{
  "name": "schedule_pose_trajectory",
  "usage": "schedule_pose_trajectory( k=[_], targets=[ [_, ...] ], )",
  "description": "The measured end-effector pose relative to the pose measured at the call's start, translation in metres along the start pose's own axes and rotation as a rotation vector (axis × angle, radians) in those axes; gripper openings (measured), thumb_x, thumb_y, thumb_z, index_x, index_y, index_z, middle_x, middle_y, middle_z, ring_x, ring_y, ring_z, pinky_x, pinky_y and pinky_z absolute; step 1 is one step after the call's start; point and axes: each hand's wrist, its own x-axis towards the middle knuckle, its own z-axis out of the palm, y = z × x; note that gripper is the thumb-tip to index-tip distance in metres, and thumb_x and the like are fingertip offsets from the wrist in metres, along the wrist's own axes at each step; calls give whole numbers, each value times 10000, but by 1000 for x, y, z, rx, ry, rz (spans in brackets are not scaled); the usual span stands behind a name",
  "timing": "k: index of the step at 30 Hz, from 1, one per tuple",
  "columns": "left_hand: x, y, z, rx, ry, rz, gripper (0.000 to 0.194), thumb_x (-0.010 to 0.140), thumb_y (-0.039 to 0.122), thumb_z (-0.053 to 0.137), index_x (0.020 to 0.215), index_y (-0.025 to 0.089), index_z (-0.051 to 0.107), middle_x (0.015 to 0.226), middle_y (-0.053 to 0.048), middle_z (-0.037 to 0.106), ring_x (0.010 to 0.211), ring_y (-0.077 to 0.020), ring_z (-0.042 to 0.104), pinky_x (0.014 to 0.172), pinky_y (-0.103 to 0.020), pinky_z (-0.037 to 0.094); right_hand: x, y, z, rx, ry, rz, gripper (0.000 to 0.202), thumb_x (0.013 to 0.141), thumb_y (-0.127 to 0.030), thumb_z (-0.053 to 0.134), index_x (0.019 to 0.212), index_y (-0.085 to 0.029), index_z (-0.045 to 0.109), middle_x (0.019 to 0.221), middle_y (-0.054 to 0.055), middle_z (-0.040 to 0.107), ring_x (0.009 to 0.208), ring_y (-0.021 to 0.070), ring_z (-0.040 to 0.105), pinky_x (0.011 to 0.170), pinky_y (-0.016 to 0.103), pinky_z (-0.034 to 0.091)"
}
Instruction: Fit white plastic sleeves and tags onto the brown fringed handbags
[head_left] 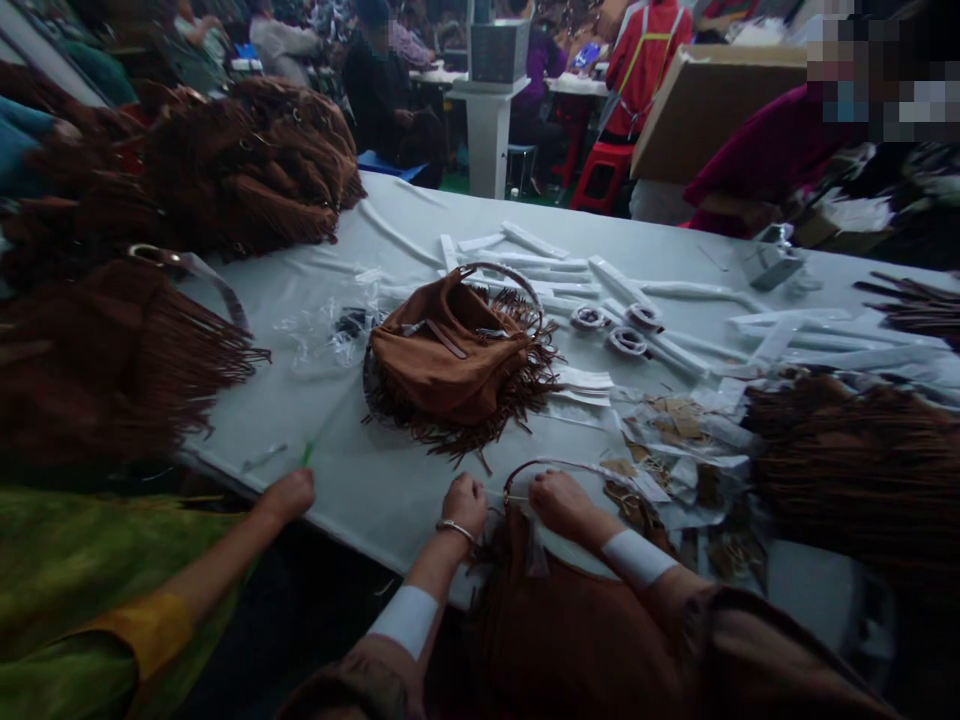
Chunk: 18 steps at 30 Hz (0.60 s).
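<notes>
A brown fringed bag (577,620) lies against me at the table's edge, its thin handle arching up from the top. Closed in a fist just left of that handle is my left hand (465,505), with a bracelet on the wrist. My right hand (562,503) is closed too, on the other side of the handle's end. A thin pale strand (516,498) stretches between both hands, passing by the handle's base. A small clear plastic piece (537,550) hangs from the bag. Ahead of my hands lies another brown fringed bag (465,350).
On the white table (330,500) are wrapped white strips (540,265), rolled straps (626,340) and tags in clear bags (679,420). Fringed bags pile up at left (247,160) and right (855,470). A co-worker's hand (289,495) holds something thin and green at left.
</notes>
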Motion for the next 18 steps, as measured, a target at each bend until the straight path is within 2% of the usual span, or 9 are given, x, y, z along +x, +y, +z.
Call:
schedule_pose_trajectory(
  k=[2,4,6,8,13,18],
  targets=[
    [-7,3,-4,-133,-19,-65,144,826,160,598,712,182,513,971,-81,698,872,-168,685,739,-260,534,-10,1,-11,22,14,-4,108,759,-154,598,714,-138,695,873,153,711,868,243,622,761,315,420],
    [-17,5,-4,-280,-45,-123,117,881,207,541,771,185,508,1023,-81,708,819,-144,703,662,-235,548,-16,0,-14,87,10,8,120,782,-232,615,747,-152,697,798,115,704,768,210,618,689,292,424],
    [-28,5,-2,-409,-60,-174,86,902,231,522,826,194,506,1046,-77,707,822,-133,712,639,-218,555,-19,-3,-10,193,-23,28,144,788,-283,625,768,-162,699,688,58,680,638,161,591,600,252,416],
    [-38,3,1,-496,-63,-231,78,897,241,540,844,203,498,975,-58,704,780,-129,709,617,-214,556,-20,-7,0,322,-59,52,150,782,-270,623,834,-156,705,657,20,670,570,126,571,545,218,413],
    [-56,-6,9,-574,-92,-362,90,871,208,589,825,196,511,741,15,618,598,-91,630,610,-224,562,-28,-13,31,633,-79,120,394,773,-250,614,1148,-132,646,782,8,691,631,111,610,584,201,479],
    [-60,-11,15,-527,-163,-406,104,841,232,655,807,164,585,654,36,553,527,-74,545,593,-235,559,-36,-4,37,745,-59,192,444,655,-171,680,1096,-122,672,729,-5,671,624,116,603,564,194,466]
  ],
)
